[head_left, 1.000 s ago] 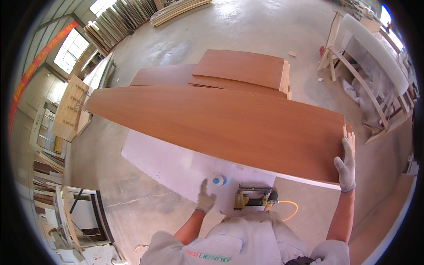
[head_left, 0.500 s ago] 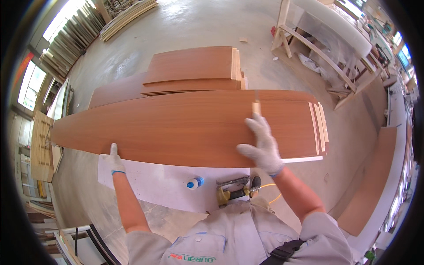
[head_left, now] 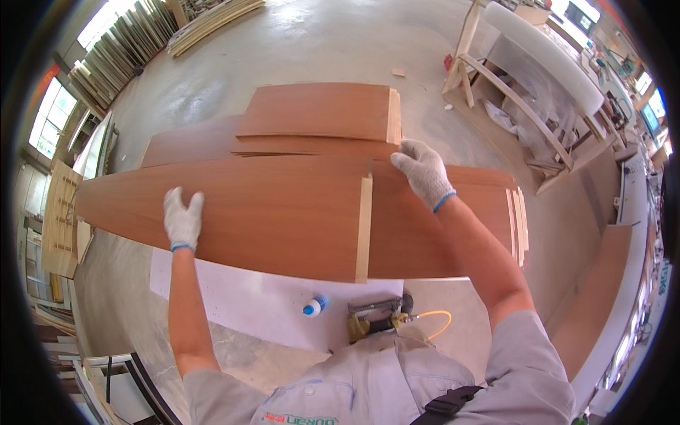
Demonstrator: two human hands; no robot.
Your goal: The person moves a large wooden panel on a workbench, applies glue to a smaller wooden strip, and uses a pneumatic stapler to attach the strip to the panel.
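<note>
A long reddish-brown wood panel (head_left: pixel 269 212) lies across the front, with a pale wood strip (head_left: pixel 364 230) along its right end. It rests on another brown panel (head_left: pixel 439 234), which shows to the right. My left hand (head_left: pixel 183 219), in a white glove with a blue cuff, lies on the top panel with thumb and fingers spread. My right hand (head_left: pixel 425 173), gloved alike, is over the far edge of the panels, beside the right corner of a shorter brown panel stack (head_left: pixel 319 110). Its fingers reach forward, slightly bent, with nothing visible in them.
Below the panels, a white board (head_left: pixel 234 294) bears a blue-and-white bottle (head_left: pixel 315 306) and a nail gun (head_left: pixel 372 319) with a yellow hose (head_left: pixel 443 322). A wooden rack (head_left: pixel 517 106) holding a plastic-film roll stands far right. Boards (head_left: pixel 124 53) lean at far left.
The top panel has slid left, showing more of the panel below. My left hand has moved from the near edge onto the panel. My right hand has left its surface and moved away.
</note>
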